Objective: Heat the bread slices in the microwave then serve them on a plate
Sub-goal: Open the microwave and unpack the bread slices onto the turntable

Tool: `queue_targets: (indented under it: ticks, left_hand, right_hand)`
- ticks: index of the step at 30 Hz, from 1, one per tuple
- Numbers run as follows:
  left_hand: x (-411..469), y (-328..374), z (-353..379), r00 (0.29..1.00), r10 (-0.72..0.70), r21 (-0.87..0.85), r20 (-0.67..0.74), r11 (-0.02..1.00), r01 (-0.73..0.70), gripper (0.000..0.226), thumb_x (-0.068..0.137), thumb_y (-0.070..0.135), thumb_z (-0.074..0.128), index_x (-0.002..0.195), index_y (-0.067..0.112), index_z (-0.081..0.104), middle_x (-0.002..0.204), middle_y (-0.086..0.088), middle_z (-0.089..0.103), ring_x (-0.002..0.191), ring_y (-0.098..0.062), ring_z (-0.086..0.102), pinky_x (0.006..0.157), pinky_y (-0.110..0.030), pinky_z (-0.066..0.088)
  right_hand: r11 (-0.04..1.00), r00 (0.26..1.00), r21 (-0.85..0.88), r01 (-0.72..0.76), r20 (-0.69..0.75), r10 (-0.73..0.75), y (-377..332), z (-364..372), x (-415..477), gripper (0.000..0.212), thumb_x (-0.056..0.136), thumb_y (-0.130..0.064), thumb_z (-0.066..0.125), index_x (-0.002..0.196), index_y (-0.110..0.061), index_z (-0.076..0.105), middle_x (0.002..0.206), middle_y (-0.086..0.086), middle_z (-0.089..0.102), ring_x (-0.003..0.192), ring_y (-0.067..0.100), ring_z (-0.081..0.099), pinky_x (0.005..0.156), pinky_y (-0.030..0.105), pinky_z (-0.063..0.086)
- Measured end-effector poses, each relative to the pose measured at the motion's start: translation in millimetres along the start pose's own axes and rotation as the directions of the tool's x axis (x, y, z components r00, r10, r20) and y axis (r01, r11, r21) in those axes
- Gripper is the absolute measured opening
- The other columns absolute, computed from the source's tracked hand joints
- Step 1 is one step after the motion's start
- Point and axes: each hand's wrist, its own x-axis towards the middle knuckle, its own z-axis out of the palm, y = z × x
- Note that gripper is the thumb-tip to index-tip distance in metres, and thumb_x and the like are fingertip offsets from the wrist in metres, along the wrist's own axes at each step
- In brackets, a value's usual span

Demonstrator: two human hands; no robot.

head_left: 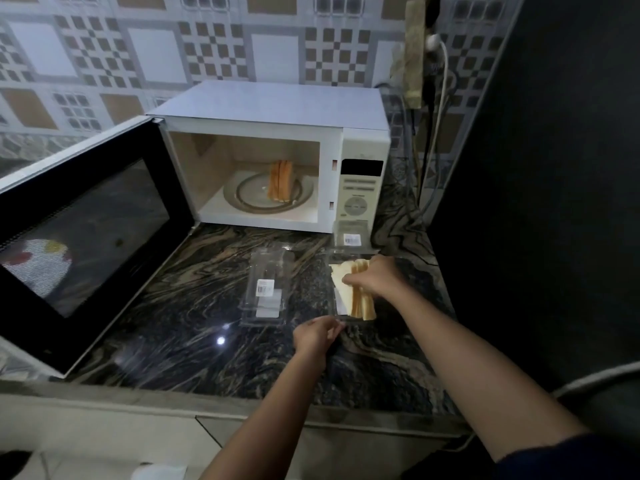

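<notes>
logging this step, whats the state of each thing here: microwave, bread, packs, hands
microwave door: swung fully open
bread slices on the turntable: standing on edge inside the microwave
empty clear pack: lying open on the counter
second clear pack: open, slices inside
right hand: grip closed on bread slices in the pack
left hand: pinching the pack's near edge

This is a home kitchen. A white microwave (273,157) stands with its door open on a dark, veined stone tabletop (194,299), backed by a wall of patterned tiles (214,46), with plugs and cables (438,98) hanging in the corner.
</notes>
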Motion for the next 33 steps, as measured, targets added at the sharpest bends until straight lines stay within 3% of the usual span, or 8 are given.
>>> queue_targets:
  ticks: [5, 11, 16, 20, 23, 25, 29, 33]
  left_hand:
    - [5.0, -2.1, 1.9, 0.995, 0.104, 0.120, 0.013, 0.987, -0.104, 0.008, 0.081, -0.008, 0.057, 0.084, 0.000, 0.058, 0.073, -0.013, 0.059, 0.060, -0.016, 0.056, 0.043, -0.013, 0.048]
    - [3.3, -7.9, 1.2, 0.987, 0.159, 0.174, -0.011, 0.972, -0.155, 0.011, 0.084, -0.007, 0.057, 0.094, -0.007, 0.063, 0.068, -0.012, 0.056, 0.059, -0.015, 0.052, 0.038, -0.011, 0.044]
    - [6.6, -18.5, -4.8, 0.970, 0.242, 0.332, -0.004, 0.915, -0.227, 0.028, 0.083, 0.009, 0.063, 0.110, 0.000, 0.063, 0.096, -0.015, 0.068, 0.092, -0.027, 0.065, 0.089, -0.038, 0.053]
    - [-9.2, -21.4, -20.3, 0.884, 0.429, 0.616, 0.183, 0.651, -0.443, 0.045, 0.086, 0.015, 0.062, 0.128, 0.007, 0.050, 0.120, -0.008, 0.061, 0.110, -0.021, 0.057, 0.094, -0.028, 0.043]
    - [-10.0, -26.8, -45.6, 0.788, 0.489, 0.820, 0.376, 0.221, -0.528, 0.055, 0.088, 0.022, 0.057, 0.139, 0.009, 0.040, 0.142, -0.008, 0.043, 0.130, -0.023, 0.040, 0.109, -0.032, 0.033]
    - [-8.6, -29.2, -66.4, 0.766, 0.470, 0.858, 0.438, 0.036, -0.512, 0.057, 0.092, 0.032, 0.050, 0.143, 0.013, 0.034, 0.152, -0.005, 0.029, 0.141, -0.022, 0.024, 0.115, -0.033, 0.023]
    - [-9.6, -23.2, -104.4, 0.738, 0.424, 0.846, 0.525, -0.160, -0.509, 0.059, 0.097, 0.042, 0.037, 0.148, 0.020, 0.020, 0.158, 0.002, 0.010, 0.147, -0.017, 0.003, 0.117, -0.034, 0.008]
    - [-11.3, -9.5, -142.1, 0.712, 0.449, 0.839, 0.540, -0.229, -0.493, 0.059, 0.097, 0.047, 0.032, 0.148, 0.021, 0.019, 0.158, 0.002, 0.009, 0.146, -0.015, 0.003, 0.117, -0.028, 0.005]
  right_hand:
    - [0.992, 0.998, -0.124, -0.005, -0.057, -0.002, 24.5, -31.8, -20.7, 0.040, 0.065, -0.040, 0.076, 0.079, -0.012, 0.051, 0.088, 0.008, 0.056, 0.074, 0.021, 0.056, 0.046, 0.023, 0.032]
    - [0.993, 0.977, -0.108, -0.056, -0.211, 0.032, 59.6, -58.0, -38.2, 0.052, 0.071, -0.041, 0.075, 0.107, -0.005, 0.061, 0.111, 0.012, 0.057, 0.101, 0.030, 0.060, 0.077, 0.032, 0.050]
    - [0.999, 0.952, -0.015, -0.036, -0.306, 0.030, 62.7, -74.1, -46.3, 0.054, 0.066, -0.049, 0.074, 0.104, -0.012, 0.063, 0.108, 0.011, 0.061, 0.093, 0.028, 0.062, 0.071, 0.033, 0.054]
    - [0.998, 0.921, 0.039, 0.055, -0.389, -0.036, 40.3, -79.2, -50.3, 0.050, 0.067, -0.049, 0.073, 0.100, -0.012, 0.066, 0.102, 0.009, 0.064, 0.091, 0.027, 0.064, 0.070, 0.033, 0.053]
    - [0.990, 0.896, 0.058, 0.132, -0.435, -0.094, 14.6, -69.1, -53.5, 0.046, 0.068, -0.049, 0.073, 0.094, -0.012, 0.066, 0.097, 0.009, 0.065, 0.089, 0.027, 0.064, 0.070, 0.034, 0.052]
    - [0.981, 0.877, 0.050, 0.187, -0.459, -0.144, -5.4, -58.4, -56.8, 0.041, 0.069, -0.046, 0.073, 0.088, -0.011, 0.065, 0.090, 0.008, 0.066, 0.084, 0.026, 0.064, 0.066, 0.032, 0.051]
    - [0.964, 0.872, 0.067, 0.257, -0.446, -0.202, -46.8, -35.0, -58.0, 0.037, 0.069, -0.043, 0.074, 0.089, -0.013, 0.067, 0.083, 0.005, 0.064, 0.075, 0.021, 0.060, 0.060, 0.025, 0.040]
    - [0.951, 0.896, 0.075, 0.301, -0.364, -0.255, -85.6, -5.1, -52.1, 0.045, 0.066, -0.048, 0.074, 0.091, -0.011, 0.068, 0.091, 0.005, 0.068, 0.080, 0.022, 0.065, 0.063, 0.028, 0.049]
